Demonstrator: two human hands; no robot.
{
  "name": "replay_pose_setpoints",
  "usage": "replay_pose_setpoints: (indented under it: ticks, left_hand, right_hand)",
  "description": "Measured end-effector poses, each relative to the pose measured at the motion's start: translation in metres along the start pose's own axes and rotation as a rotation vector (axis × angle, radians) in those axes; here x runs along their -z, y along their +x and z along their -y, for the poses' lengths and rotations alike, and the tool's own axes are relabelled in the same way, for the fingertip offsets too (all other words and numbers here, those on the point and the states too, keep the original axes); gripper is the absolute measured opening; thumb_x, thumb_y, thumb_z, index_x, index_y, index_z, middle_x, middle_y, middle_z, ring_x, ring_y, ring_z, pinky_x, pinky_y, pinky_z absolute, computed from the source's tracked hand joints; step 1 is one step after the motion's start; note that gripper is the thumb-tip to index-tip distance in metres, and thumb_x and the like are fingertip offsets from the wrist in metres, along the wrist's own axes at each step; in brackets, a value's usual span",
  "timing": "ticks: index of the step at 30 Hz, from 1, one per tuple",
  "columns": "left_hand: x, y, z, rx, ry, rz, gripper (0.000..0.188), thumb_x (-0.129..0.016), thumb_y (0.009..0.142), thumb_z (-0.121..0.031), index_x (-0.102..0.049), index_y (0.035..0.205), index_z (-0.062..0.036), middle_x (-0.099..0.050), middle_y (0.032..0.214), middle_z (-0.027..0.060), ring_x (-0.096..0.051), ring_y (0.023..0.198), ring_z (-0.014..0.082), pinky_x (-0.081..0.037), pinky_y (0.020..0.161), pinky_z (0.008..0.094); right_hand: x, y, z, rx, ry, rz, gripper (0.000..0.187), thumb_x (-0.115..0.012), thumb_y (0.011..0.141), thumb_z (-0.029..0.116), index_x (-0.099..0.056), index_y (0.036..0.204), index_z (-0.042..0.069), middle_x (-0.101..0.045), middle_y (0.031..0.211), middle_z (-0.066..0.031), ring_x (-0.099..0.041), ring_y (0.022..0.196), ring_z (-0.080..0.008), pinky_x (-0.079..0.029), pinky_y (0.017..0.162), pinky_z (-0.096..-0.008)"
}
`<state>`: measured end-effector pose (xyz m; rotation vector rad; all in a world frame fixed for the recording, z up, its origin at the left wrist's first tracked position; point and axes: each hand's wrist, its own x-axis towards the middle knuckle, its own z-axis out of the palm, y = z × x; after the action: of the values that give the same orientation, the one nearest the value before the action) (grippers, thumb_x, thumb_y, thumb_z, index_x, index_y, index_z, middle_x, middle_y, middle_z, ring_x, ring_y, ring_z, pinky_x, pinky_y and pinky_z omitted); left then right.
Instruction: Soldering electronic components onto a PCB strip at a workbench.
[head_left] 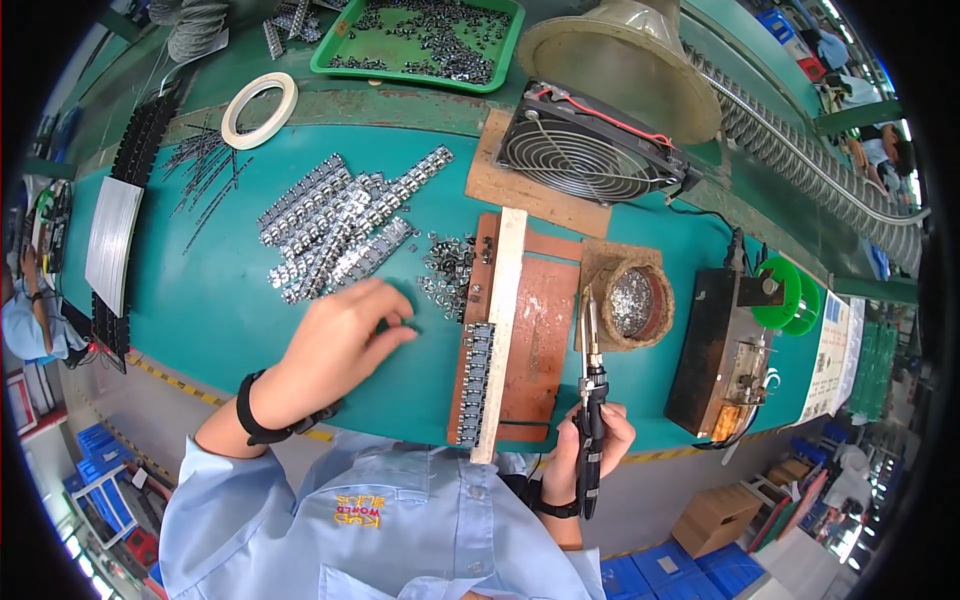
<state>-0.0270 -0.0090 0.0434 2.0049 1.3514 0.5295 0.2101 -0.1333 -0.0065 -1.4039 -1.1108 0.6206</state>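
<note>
Soldering iron (593, 412) is gripped in the right hand (565, 462), just right of the pale wooden bar (507, 300), with its metal tip pointed away from the body. Left of the bar, the left hand (340, 335) is held half curled, thumb and fingertips apart (whether a tiny part is held there cannot be told). Along the bar's left edge, small metal connectors (475, 380) are lined up on a brown board (540, 330); loose metal pieces (447, 275) are heaped farther left, and metal strips (345, 225) are piled beyond them.

Small dark parts (460, 60) are scattered inside a green tray (345, 50), set past the bar's far end. Right of the bar, a silvery mass (632, 302) is held in a round brown pot (664, 305).

On the blue shirt (430, 540), left of the bar's near end, yellow and red lettering (358, 510) is embroidered, seen upside down; well right of the bar, a sheet (825, 350) is covered with print too small to be read. Part of the right palm is hidden behind the iron, and people (45, 320) well left of the bar are cut off and blurred.
</note>
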Motion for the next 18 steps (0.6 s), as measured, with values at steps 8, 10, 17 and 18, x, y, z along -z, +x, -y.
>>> replay_pose_setpoints:
  ticks: [8,10,17,18]
  left_hand:
    - [-0.012,0.001,-0.004,-0.080,0.039,0.094,0.015,-0.063,0.071,-0.001,-0.055,0.084,-0.0022,-0.053,0.072,0.0072,-0.056,0.058,0.0203,-0.043,0.050,0.0294]
    - [-0.011,0.002,-0.006,-0.110,0.034,0.108,0.015,-0.062,0.073,-0.001,-0.055,0.086,-0.0016,-0.055,0.073,0.0081,-0.058,0.061,0.0193,-0.044,0.051,0.0278]
    - [-0.014,0.007,-0.018,0.259,-0.661,0.294,0.007,-0.058,0.079,0.001,-0.058,0.086,0.0017,-0.061,0.079,0.0063,-0.059,0.068,0.0120,-0.046,0.060,0.0222]
    - [-0.016,0.007,-0.016,0.348,-0.824,0.314,0.006,-0.057,0.080,0.001,-0.059,0.086,0.0023,-0.061,0.080,0.0058,-0.058,0.069,0.0107,-0.046,0.062,0.0213]
  right_hand:
    - [0.004,0.001,0.001,0.010,-0.002,0.001,0.038,-0.060,0.076,0.008,-0.038,0.107,0.006,-0.042,0.092,-0.0093,-0.045,0.074,-0.0159,-0.040,0.064,-0.0270]
    - [0.005,0.002,0.001,0.015,-0.010,0.004,0.038,-0.061,0.076,0.008,-0.038,0.107,0.006,-0.042,0.091,-0.0092,-0.045,0.074,-0.0158,-0.040,0.065,-0.0270]
    - [0.008,0.002,-0.003,0.002,-0.034,0.002,0.039,-0.061,0.076,0.009,-0.039,0.109,0.005,-0.042,0.091,-0.0092,-0.046,0.074,-0.0154,-0.039,0.066,-0.0268]
    - [0.007,0.004,-0.002,0.005,-0.029,0.003,0.039,-0.061,0.076,0.009,-0.039,0.108,0.005,-0.042,0.091,-0.0093,-0.046,0.074,-0.0153,-0.039,0.066,-0.0268]
